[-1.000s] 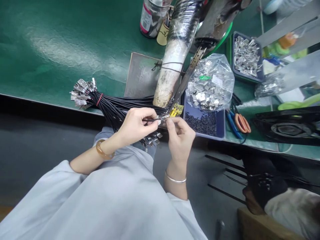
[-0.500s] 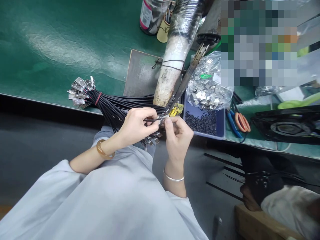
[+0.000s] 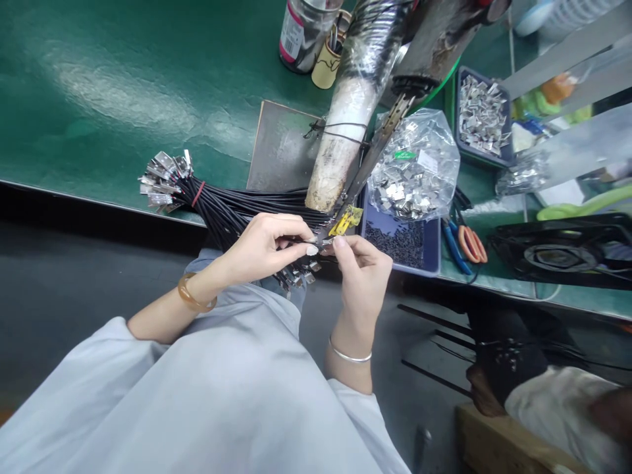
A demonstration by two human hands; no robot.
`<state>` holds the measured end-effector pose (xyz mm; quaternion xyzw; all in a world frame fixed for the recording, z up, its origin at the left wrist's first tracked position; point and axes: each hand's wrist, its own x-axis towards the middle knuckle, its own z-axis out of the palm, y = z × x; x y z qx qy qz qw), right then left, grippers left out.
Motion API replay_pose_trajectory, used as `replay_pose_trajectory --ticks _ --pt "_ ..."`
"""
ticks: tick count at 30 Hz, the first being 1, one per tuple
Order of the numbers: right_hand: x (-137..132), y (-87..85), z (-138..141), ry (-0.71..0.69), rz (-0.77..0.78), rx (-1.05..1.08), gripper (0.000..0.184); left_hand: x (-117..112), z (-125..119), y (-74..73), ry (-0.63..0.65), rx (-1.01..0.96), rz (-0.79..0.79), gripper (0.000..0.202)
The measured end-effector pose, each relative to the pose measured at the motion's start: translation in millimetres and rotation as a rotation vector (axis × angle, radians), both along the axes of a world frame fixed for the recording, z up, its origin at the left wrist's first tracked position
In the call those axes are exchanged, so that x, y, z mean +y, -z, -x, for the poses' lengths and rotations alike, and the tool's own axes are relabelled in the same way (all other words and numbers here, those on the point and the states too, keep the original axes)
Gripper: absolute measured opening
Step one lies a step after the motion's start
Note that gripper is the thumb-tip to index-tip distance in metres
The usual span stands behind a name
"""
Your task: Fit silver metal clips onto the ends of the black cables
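Observation:
My left hand (image 3: 269,245) is closed in a pinch on the end of a black cable, just below the tip of a white tube. Close on its right, my right hand (image 3: 364,270) pinches thumb and forefinger together at the cable's end; what sits between them is too small to make out. A bundle of black cables (image 3: 237,201) runs behind my left hand, tied with a red band and tipped with silver metal connectors (image 3: 165,178). More connectors (image 3: 299,273) hang below the hands. Just beyond my fingertips is a yellow piece (image 3: 344,222) on a metal bar.
The wrapped white tube (image 3: 336,131) leans over a grey plate (image 3: 279,145). At right are a blue tray (image 3: 434,253) with small black pieces, a bag of metal parts (image 3: 419,161), pliers (image 3: 457,243), another parts tray (image 3: 506,141) and a black fan (image 3: 567,250). Someone sits lower right.
My right hand has shifted slightly right and down, away from my left hand. My left thumb has straightened along the cable end. The camera view has shifted a little.

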<state>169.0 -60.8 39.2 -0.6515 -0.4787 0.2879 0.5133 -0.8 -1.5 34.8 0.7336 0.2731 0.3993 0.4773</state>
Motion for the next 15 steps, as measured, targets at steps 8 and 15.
replay_pose_trajectory --ticks 8,15 --pt "-10 -1.9 -3 -0.062 -0.082 -0.254 0.018 0 -1 -2.7 -0.007 -0.025 0.133 0.014" --pt "-21 -3.7 -4 0.134 -0.435 -0.342 0.021 -7 -15 -0.7 -0.159 -0.071 0.193 0.017"
